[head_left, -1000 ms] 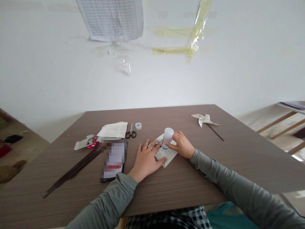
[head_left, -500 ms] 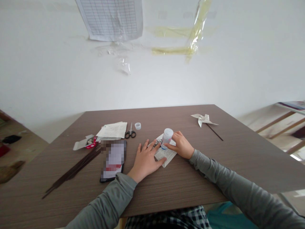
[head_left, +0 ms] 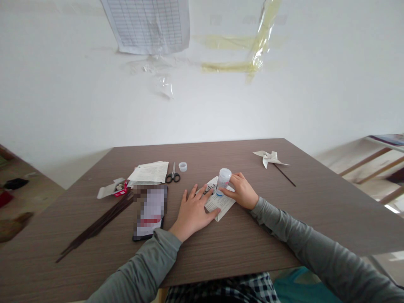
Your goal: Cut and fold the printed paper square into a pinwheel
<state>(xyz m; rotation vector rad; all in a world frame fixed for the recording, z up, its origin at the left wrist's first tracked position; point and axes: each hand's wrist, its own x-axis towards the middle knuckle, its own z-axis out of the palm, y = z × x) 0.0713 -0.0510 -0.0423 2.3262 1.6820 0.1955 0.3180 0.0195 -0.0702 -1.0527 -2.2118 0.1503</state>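
standing near-vertical, a translucent cylindrical plastic bottle (head_left: pixel 224 179) is gripped by the right hand (head_left: pixel 244 192), right of the spread left hand (head_left: pixel 196 209).

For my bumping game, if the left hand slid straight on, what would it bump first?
Beyond the paper under it, the left hand would probably bump the small bottle in the right hand first, though depth is hard to judge.

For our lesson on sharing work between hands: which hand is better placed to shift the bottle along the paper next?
Probably the right hand: its grip is on the bottle. The left hand lies spread over the left side of the paper, seemingly better placed to steady it.
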